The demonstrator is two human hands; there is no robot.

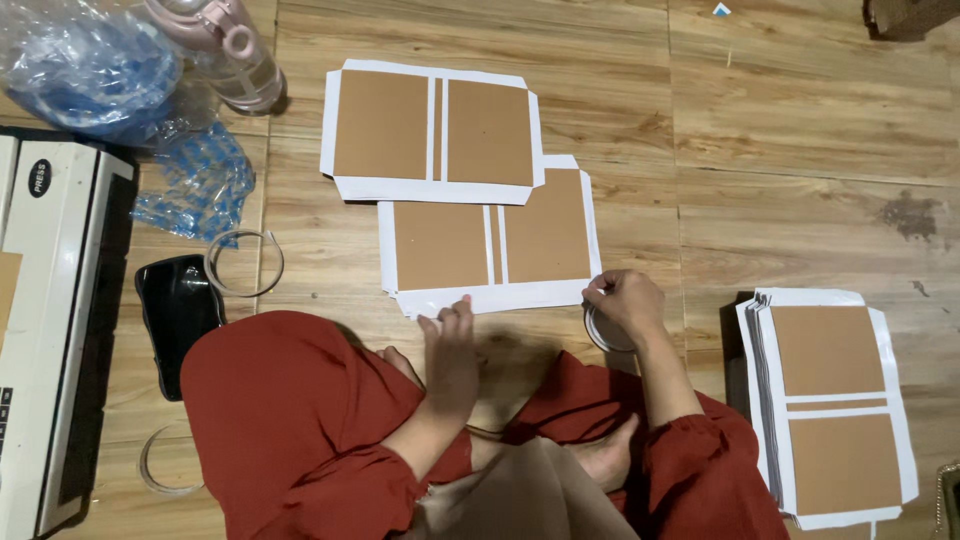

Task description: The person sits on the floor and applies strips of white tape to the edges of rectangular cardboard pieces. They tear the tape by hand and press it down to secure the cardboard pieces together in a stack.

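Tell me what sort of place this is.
Probably a home floor used as a craft workspace. The person sits on wooden floorboards, with stacks of brown-and-white covers laid around, a white laminating or binding machine on one side, and a pink water bottle nearby.

Wood-look plank floor filling view, warm brown, seams running crosswise. Dark stain showing toward right edge. Soft indoor light falling from above, casting faint shadows. White machine sitting along left edge. Dark object peeking in at top right corner.
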